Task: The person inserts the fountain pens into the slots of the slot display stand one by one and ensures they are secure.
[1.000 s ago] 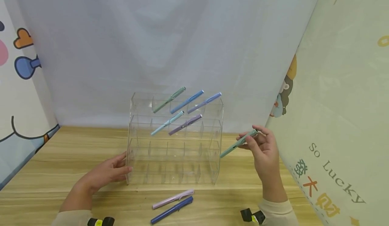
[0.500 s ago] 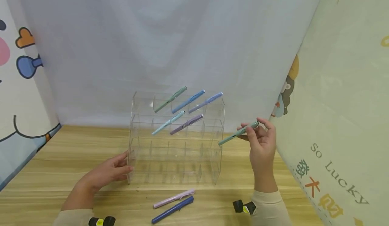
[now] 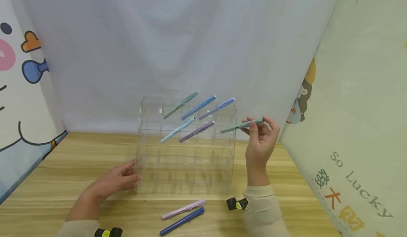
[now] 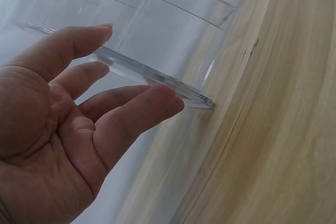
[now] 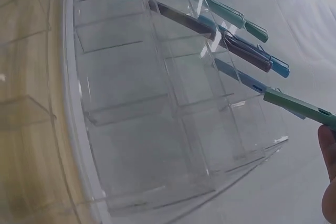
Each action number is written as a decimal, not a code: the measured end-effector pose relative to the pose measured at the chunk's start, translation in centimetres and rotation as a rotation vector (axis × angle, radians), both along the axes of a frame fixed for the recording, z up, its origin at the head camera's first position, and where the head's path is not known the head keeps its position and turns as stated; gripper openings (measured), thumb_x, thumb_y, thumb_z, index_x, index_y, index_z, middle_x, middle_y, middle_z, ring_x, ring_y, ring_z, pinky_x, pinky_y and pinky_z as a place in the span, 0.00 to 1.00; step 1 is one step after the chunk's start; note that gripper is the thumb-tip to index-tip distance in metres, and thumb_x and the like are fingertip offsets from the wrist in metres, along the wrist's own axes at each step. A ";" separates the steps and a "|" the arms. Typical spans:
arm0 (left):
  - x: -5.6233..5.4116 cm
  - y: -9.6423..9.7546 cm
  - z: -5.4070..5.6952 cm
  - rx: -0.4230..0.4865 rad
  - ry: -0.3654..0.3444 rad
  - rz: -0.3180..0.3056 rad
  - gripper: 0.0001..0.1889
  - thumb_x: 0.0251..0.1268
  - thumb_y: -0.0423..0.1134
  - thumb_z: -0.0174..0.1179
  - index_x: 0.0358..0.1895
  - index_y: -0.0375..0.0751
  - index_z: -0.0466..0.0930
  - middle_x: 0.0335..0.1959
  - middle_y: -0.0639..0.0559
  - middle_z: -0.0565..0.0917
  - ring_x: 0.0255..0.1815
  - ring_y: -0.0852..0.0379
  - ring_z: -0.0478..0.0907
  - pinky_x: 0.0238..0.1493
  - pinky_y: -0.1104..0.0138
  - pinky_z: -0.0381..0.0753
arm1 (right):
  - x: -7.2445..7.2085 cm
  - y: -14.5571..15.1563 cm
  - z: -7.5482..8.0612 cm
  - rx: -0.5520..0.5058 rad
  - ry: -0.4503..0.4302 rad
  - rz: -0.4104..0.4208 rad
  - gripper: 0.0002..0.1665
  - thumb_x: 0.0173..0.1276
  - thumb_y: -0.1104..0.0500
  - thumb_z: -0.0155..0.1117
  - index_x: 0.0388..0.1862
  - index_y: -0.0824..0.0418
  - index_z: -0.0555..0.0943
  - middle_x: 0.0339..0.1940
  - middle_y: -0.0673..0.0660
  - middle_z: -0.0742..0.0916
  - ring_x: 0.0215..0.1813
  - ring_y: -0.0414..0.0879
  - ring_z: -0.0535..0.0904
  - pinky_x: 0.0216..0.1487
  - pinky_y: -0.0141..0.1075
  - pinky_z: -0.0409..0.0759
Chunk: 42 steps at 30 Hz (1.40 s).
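A clear acrylic pen rack (image 3: 186, 155) with tiered compartments stands on the wooden table. My left hand (image 3: 112, 182) grips its left side panel low down, thumb and fingers on either side of the edge (image 4: 147, 70) in the left wrist view. My right hand (image 3: 262, 139) pinches a light green pen (image 3: 236, 127) near its capped end. The pen points left, its free end by the second tier's right-hand compartments. Beside it on that tier lean a purple pen (image 3: 197, 132) and a light blue pen (image 3: 178, 129).
On the top tier lean a grey-green pen (image 3: 180, 105), a blue pen (image 3: 198, 108) and a periwinkle pen (image 3: 217, 108). A pink pen (image 3: 183, 209) and a dark blue pen (image 3: 182, 221) lie on the table (image 3: 79, 159) before the rack. A curtain (image 3: 190, 46) hangs behind.
My right hand has moved left and up with the light green pen, which now lies flatter and overlaps the rack's right side in view. My left hand keeps its hold on the panel.
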<state>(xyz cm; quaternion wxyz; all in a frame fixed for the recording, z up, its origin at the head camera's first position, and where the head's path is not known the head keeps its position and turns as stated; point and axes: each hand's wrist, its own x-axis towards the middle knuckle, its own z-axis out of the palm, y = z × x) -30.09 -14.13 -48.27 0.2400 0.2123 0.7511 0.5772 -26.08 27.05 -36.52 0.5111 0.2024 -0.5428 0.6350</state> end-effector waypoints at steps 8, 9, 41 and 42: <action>-0.2 0.2 -0.6 0.007 -0.002 0.000 0.43 0.74 0.45 0.55 0.79 0.36 0.36 0.74 0.25 0.54 0.69 0.34 0.67 0.60 0.52 0.79 | -0.6 -1.1 -1.6 -0.102 0.082 -0.022 0.21 0.72 0.71 0.55 0.60 0.73 0.62 0.44 0.69 0.84 0.43 0.60 0.85 0.45 0.43 0.87; -0.2 0.2 -0.6 0.007 0.001 0.000 0.43 0.74 0.44 0.55 0.79 0.36 0.36 0.74 0.24 0.54 0.69 0.33 0.67 0.60 0.52 0.79 | -0.7 -1.2 -1.7 -0.108 0.089 -0.022 0.21 0.72 0.72 0.55 0.60 0.73 0.63 0.44 0.69 0.84 0.43 0.61 0.85 0.45 0.43 0.87; -0.4 -0.1 -0.6 0.022 0.016 -0.001 0.43 0.74 0.44 0.55 0.79 0.36 0.37 0.74 0.24 0.54 0.69 0.32 0.66 0.60 0.52 0.79 | -2.2 -2.2 -3.4 0.206 -0.083 -0.099 0.16 0.73 0.71 0.54 0.57 0.77 0.70 0.45 0.78 0.80 0.44 0.47 0.86 0.43 0.37 0.86; -0.4 -0.1 -0.7 0.020 0.012 0.004 0.43 0.74 0.44 0.55 0.79 0.36 0.37 0.74 0.24 0.54 0.69 0.32 0.66 0.60 0.52 0.79 | -2.2 -2.3 -3.4 0.212 -0.089 -0.099 0.15 0.73 0.71 0.55 0.56 0.77 0.71 0.45 0.78 0.81 0.44 0.47 0.86 0.43 0.37 0.86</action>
